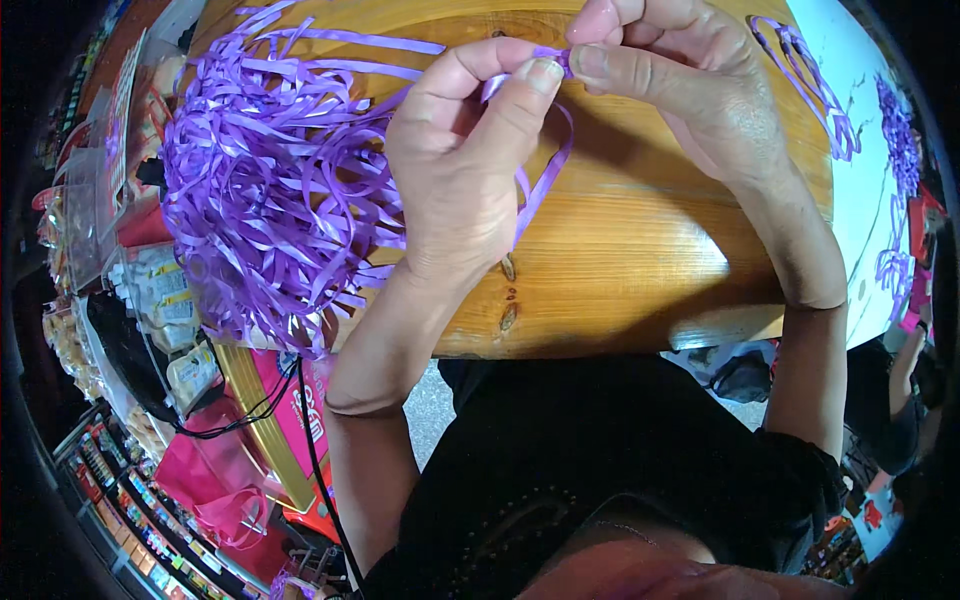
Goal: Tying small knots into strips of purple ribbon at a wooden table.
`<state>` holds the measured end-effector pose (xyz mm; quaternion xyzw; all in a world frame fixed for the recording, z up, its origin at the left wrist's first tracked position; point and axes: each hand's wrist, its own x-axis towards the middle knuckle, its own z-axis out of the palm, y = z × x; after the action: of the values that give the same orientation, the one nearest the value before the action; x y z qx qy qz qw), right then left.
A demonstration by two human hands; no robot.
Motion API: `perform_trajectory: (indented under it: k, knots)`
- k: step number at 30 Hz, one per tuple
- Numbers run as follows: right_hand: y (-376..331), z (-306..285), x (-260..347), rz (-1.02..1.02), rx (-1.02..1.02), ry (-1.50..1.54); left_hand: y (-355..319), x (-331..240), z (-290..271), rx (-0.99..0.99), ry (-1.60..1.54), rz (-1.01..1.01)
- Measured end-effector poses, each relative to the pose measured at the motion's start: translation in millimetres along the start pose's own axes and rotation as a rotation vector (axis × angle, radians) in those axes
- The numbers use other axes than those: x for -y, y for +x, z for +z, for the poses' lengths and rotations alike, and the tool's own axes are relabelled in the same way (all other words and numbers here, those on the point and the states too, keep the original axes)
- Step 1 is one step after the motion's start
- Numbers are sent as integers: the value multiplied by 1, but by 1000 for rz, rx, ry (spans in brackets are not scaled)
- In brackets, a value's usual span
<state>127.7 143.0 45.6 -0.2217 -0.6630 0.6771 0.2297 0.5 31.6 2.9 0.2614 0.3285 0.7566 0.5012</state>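
Over the far part of the wooden table (pixel 600 270), both my hands meet at one purple ribbon (pixel 548 188). My left hand (pixel 465 150) pinches it between thumb and forefinger. Right beside it, my right hand (pixel 690 90) pinches the same ribbon, fingertips almost touching the left ones. A bit of bunched ribbon shows between the thumbs; whether it is knotted I cannot tell. The ribbon's loop hangs down behind my left hand. To the left lies a big tangled heap of shiny purple ribbons (pixel 270 190), some strands reaching toward my left wrist.
A looped purple ribbon bundle (pixel 805 85) lies at the table's right edge. Beyond it, a white marbled table (pixel 870 230) carries more purple ribbon. Packaged goods (pixel 160 290) and a black cable (pixel 318 450) crowd the left side. Another person (pixel 900 400) is at the far right.
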Motion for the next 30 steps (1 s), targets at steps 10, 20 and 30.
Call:
perform_trajectory:
  k: [10, 20, 30]
  knots:
    - [30, -7, -36, -906, 384, 266, 0, -7, 4, 87, -126, -163]
    - [-12, 7, 17, -429, -53, -621, 3, -3, -8, 113, -295, -201]
    - [5, 1, 8, -545, -20, -757, 3, -8, -1, 49, -139, -162]
